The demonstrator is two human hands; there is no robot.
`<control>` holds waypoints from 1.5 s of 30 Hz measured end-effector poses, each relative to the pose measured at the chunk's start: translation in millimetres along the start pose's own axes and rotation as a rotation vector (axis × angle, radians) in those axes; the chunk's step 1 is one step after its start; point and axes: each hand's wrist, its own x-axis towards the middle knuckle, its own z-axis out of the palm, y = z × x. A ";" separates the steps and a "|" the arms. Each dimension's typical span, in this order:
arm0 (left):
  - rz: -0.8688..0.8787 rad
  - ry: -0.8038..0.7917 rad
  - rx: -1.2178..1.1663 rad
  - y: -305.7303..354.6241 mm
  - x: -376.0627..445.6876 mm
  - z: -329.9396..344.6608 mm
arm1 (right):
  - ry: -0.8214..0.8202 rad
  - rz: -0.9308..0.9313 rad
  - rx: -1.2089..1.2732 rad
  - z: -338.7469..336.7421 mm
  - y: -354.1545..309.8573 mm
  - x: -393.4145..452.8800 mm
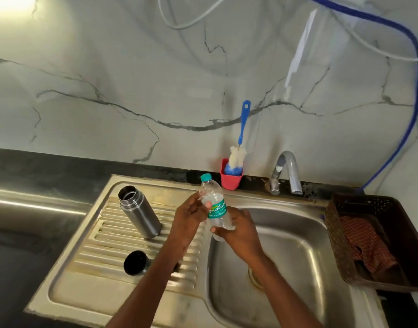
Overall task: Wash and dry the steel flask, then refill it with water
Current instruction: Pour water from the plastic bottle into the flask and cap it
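The steel flask (pixel 139 213) stands upright and uncapped on the ribbed drainboard (pixel 103 242) left of the sink. Its dark cap (pixel 135 262) lies on the drainboard nearer to me. A clear plastic water bottle (pixel 213 204) with a green label and teal cap is tilted above the edge between drainboard and basin. My left hand (pixel 187 217) grips the bottle's upper part. My right hand (pixel 238 233) grips its lower end from the right.
The steel sink basin (pixel 286 245) lies at the right, with a chrome tap (pixel 288 172) behind it. A red cup (pixel 231 177) holds a blue-handled bottle brush (pixel 240 143) against the marble wall. A brown basket (pixel 340 245) with a red patterned cloth (pixel 366 242) sits at the right.
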 end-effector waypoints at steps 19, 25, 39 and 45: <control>-0.063 -0.072 1.441 -81.7 80.3 -70.1 | 0.371 0.150 -0.229 108.8 -45.4 146.2; -0.107 -0.034 1.369 -82.5 80.9 -74.1 | 0.356 0.204 -0.250 115.5 -45.6 162.5; -0.123 0.016 1.378 -72.7 80.9 -66.5 | 0.406 0.338 -0.268 123.0 -49.2 181.4; -0.131 0.009 1.395 -67.3 81.2 -64.6 | 0.427 0.339 -0.308 123.1 -48.7 183.2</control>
